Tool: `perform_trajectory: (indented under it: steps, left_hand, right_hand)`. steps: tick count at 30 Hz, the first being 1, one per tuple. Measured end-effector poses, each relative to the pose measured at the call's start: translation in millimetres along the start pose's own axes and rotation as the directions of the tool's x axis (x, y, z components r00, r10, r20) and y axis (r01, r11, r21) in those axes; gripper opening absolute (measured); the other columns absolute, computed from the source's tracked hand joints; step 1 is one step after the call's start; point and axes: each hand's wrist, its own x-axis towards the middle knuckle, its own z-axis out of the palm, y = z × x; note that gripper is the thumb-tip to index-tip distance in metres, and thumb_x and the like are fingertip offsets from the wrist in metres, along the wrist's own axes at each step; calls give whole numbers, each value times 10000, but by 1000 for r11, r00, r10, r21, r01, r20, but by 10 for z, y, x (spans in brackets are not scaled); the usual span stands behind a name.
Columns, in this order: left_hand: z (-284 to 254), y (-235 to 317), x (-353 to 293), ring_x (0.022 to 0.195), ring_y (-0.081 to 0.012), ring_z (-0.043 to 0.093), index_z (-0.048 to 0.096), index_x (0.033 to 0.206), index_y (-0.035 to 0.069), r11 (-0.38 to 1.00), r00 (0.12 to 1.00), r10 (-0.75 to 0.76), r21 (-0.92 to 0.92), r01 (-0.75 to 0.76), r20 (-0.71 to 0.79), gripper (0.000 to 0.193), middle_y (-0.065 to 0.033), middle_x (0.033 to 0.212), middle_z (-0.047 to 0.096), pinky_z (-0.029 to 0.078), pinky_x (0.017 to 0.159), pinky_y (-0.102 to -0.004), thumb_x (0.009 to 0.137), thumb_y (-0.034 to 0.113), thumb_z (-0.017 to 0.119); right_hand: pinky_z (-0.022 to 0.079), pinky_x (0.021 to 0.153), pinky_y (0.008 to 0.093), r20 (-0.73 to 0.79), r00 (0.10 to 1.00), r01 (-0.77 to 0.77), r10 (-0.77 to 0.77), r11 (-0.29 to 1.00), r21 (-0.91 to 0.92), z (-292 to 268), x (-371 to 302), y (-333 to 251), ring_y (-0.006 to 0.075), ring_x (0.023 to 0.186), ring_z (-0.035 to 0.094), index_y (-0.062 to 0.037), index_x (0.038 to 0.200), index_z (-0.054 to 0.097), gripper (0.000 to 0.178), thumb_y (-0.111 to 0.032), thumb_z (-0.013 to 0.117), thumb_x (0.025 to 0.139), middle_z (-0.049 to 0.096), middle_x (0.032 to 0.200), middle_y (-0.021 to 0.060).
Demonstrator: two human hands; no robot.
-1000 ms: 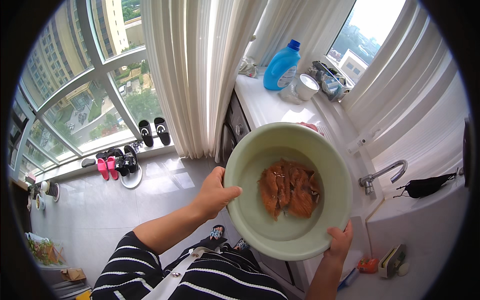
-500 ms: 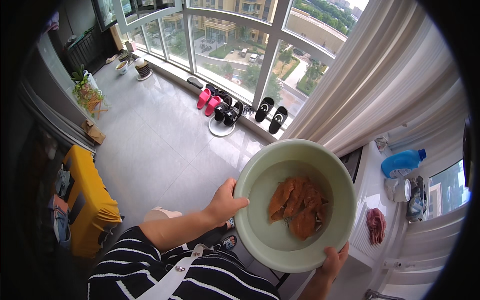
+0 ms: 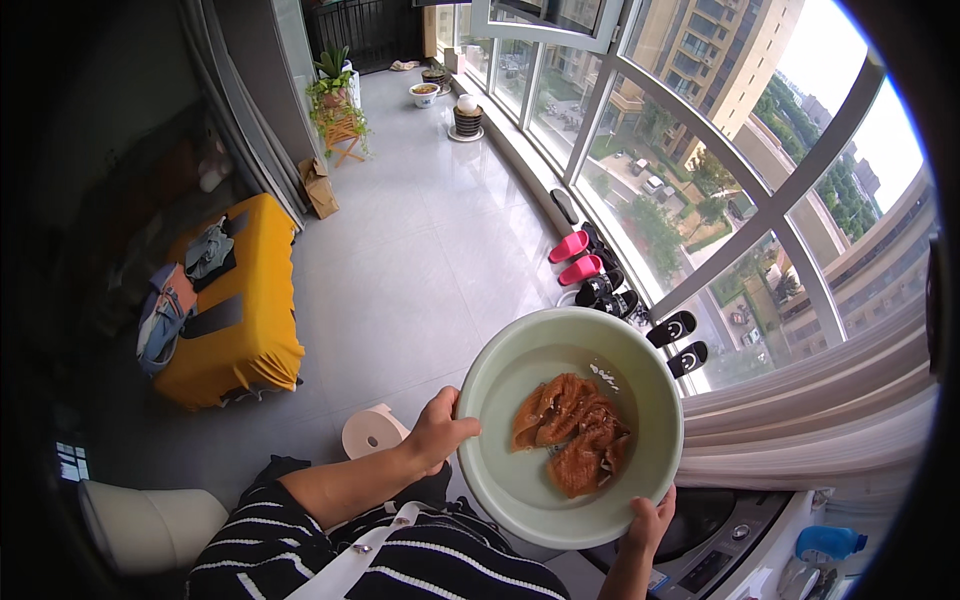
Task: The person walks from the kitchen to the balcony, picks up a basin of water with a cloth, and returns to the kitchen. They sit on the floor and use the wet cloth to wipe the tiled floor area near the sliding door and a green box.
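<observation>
I hold a round pale green basin (image 3: 545, 532) in front of me with both hands. Clear water stands in it, and a crumpled orange-brown cloth (image 3: 580, 440) lies wet in the water. My left hand (image 3: 436, 432) is closed on the left rim, thumb over the edge. At the lower right rim, my right hand (image 3: 648, 522) grips with its thumb on top and its fingers mostly hidden beneath.
A washing machine (image 3: 715, 560) with a blue bottle (image 3: 830, 542) beyond it is at lower right. Slippers (image 3: 580, 270) line the window sill. A yellow-covered piece of furniture (image 3: 250, 330) bearing clothes stands left, near a round pale pink object (image 3: 372, 432). Potted plants (image 3: 337, 95) stand farther off.
My view has swung left, bringing the yellow-covered furniture and more floor into sight. The basin has come along in both hands, and the cloth has shifted in the water.
</observation>
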Motion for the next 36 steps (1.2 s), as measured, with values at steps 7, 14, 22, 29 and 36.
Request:
perform_trajectory:
  steps: [7,14,22,29,36]
  left_hand:
    - [-1024,373,703,764,-128,488,474,947,-15,1000,991,-6,-30,2,-135,255,-60,864,510,438,680,-269,720,4,589]
    - [-1584,646,1271,821,-154,513,474,989,-36,969,941,-80,-247,-3,-328,295,-91,914,521,450,747,-287,707,-32,560]
    - [-2047,672,1538,841,-168,545,484,1057,-61,914,830,-180,-402,-58,-528,353,-107,970,556,464,759,-313,723,-13,587]
    - [-2362,692,1389,961,-211,604,517,1073,-34,808,758,-303,-578,-118,-578,298,-110,1027,585,525,826,-360,798,32,610]
    - [-2914,792,1015,986,-226,628,495,1235,2,635,719,-326,-705,-315,-614,405,-111,1119,607,565,783,-390,871,127,623]
  right_hand:
    - [466,827,262,104,993,-52,56,998,-38,1352,738,387,153,901,574,35,1231,472,545,40,502,686,569,1036,77]
    - [468,786,250,272,962,58,-13,986,-158,2404,1601,626,138,881,567,-12,1220,479,503,15,506,718,572,1028,58]
    - [432,919,284,598,802,124,4,977,-173,3696,2595,790,157,1033,539,3,1313,419,593,-3,539,732,556,1146,78]
    - [388,956,303,872,484,189,65,966,-178,5079,3053,745,176,1045,508,8,1257,443,540,-33,586,738,541,1144,77]
    - [388,966,304,968,182,210,174,955,-211,6629,2609,746,195,1084,507,7,1302,426,568,6,539,745,539,1188,101]
